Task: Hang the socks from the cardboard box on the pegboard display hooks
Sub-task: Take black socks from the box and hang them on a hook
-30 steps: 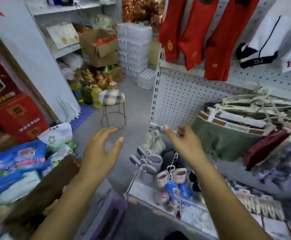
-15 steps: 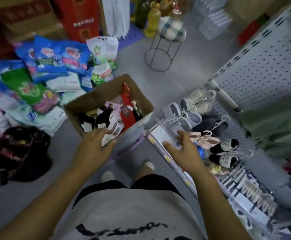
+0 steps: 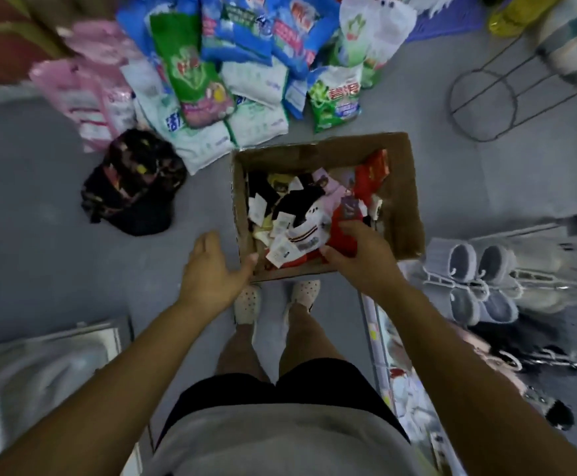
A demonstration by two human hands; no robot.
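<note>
Cardboard box on floor just ahead of feet, full of socks. Right hand inside box, fingers pinching red sock. Left hand spread open, empty, thumb touching box's near-left corner.

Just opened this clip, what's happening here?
A person stands over an open cardboard box of tagged socks on the shop floor. The right hand is inside the box, closing on a red pair of socks at the near side of the pile. The left hand is open, its fingertips at the box's near left corner. Nothing has been lifted out yet. Detergent bags lie beyond the box, and grey slippers hang on the rack to the right.
</note>
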